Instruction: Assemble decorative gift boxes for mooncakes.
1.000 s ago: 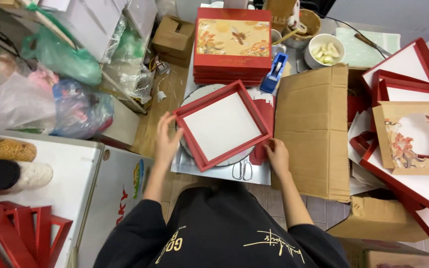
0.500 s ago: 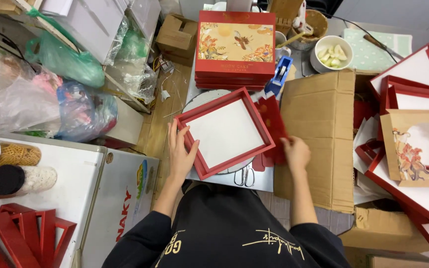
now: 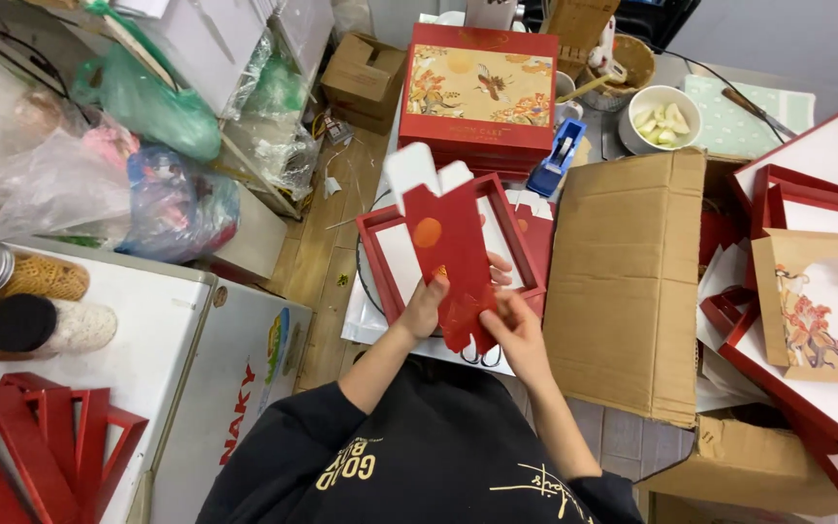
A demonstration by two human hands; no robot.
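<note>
Both my hands hold a flat, unfolded small red carton [image 3: 453, 254] with white flaps at its top, raised above an open red box tray [image 3: 388, 254] with a white inside. My left hand [image 3: 427, 303] grips the carton's lower left edge. My right hand [image 3: 508, 322] pinches its lower right corner. The tray lies on a white sheet on the work surface in front of me. More flat red cartons [image 3: 538, 233] lie just right of the tray.
A stack of closed red decorated boxes [image 3: 482, 92] stands behind the tray, with a blue tape dispenser [image 3: 557, 157] beside it. A big flattened cardboard box [image 3: 625, 281] lies to the right, open red trays [image 3: 807, 184] beyond it. Plastic bags [image 3: 128, 184] and jars [image 3: 21, 277] crowd the left.
My hands have let go of the red tray and now hold a flat red carton lifted over it. The tray lies flat on the white sheet.
</note>
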